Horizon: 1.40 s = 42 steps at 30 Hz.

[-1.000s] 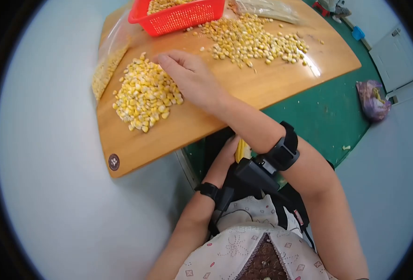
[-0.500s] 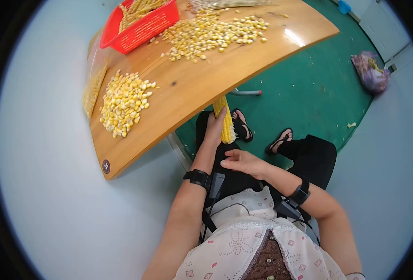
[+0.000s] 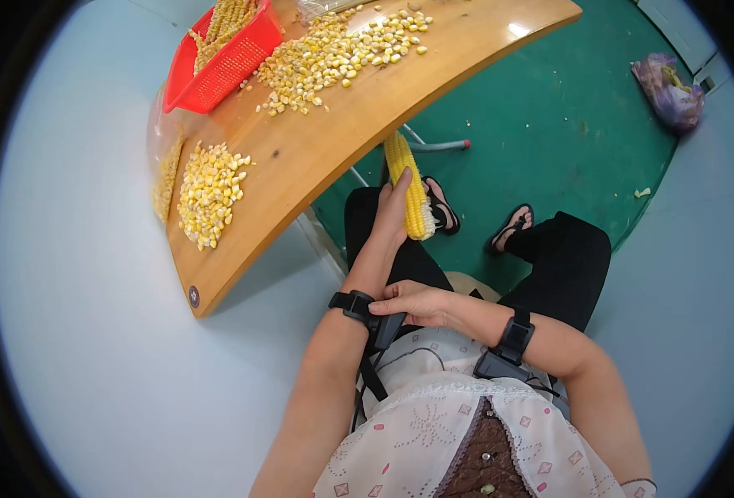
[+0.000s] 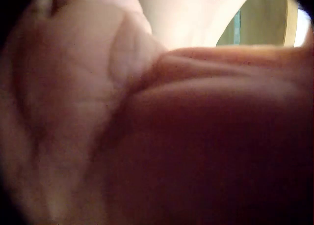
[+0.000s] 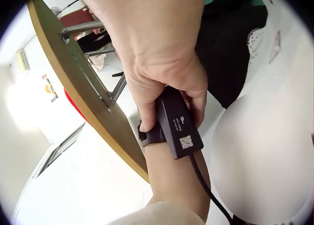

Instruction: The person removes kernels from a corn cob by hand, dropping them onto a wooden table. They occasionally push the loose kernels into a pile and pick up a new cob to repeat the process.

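My left hand [image 3: 392,207] grips an ear of corn [image 3: 410,187] below the table's front edge. The ear is covered in yellow kernels, with a paler end toward me. On my left wrist sits a black camera [image 3: 386,329] on a strap, its cable trailing in the right wrist view. My right hand [image 3: 416,303] holds this camera, thumb on one side and fingers on the other, as the right wrist view shows from close up. Blurred skin [image 4: 73,87] fills most of the left wrist view, and the corn is hidden there.
On the wooden table [image 3: 317,158] lie a near pile of kernels [image 3: 209,195] and a wider spread of kernels [image 3: 334,58]. A red basket [image 3: 226,75] of cobs stands behind, beside a clear bag [image 3: 166,166]. A purplish bag [image 3: 670,91] rests on the green floor [image 3: 566,124].
My right hand has come back from the near kernel pile to the camera on my left wrist and taken hold of it. The ear, earlier mostly hidden behind my right arm, now shows.
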{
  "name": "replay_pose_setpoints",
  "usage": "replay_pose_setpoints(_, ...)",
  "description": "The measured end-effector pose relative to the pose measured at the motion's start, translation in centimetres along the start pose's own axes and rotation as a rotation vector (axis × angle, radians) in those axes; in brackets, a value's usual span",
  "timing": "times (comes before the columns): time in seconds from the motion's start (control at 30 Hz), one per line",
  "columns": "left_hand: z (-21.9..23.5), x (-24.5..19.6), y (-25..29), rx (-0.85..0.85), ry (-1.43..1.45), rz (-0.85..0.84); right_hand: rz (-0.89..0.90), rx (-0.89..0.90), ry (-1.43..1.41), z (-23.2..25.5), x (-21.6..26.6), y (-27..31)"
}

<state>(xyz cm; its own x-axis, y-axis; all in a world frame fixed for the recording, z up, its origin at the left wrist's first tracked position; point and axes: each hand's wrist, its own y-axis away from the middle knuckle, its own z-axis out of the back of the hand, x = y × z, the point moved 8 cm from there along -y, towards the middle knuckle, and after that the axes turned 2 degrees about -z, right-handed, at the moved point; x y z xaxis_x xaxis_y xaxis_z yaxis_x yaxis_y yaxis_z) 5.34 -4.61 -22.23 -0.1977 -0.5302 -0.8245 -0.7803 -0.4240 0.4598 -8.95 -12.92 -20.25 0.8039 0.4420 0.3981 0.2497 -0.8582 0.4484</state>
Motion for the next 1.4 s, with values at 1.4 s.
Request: replay_pose_setpoints(1.4,-4.5,-3.5,2.1,0.177,0.242,0.011,0.210,0.176,-0.062,-2.4,2.1,0.4)
